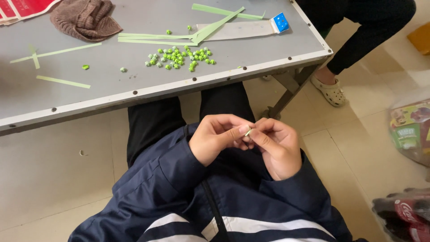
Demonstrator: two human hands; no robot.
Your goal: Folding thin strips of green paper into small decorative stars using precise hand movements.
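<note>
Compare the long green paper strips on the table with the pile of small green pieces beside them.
The paper strips are long, thin and flat, lying scattered singly across the table. The small pieces are tiny, puffy folded lumps clustered in a loose pile near the table's front edge. Both are the same light green.

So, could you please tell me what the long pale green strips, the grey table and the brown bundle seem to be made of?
The long pale green strips look like thin matte paper: flat, sharp-edged, one creased. The grey table seems to be painted metal or laminate, given its smooth dull top and rivet-like studs along its edge. The brown bundle appears to be knitted wool or yarn, with a ribbed, slumped surface.
</note>
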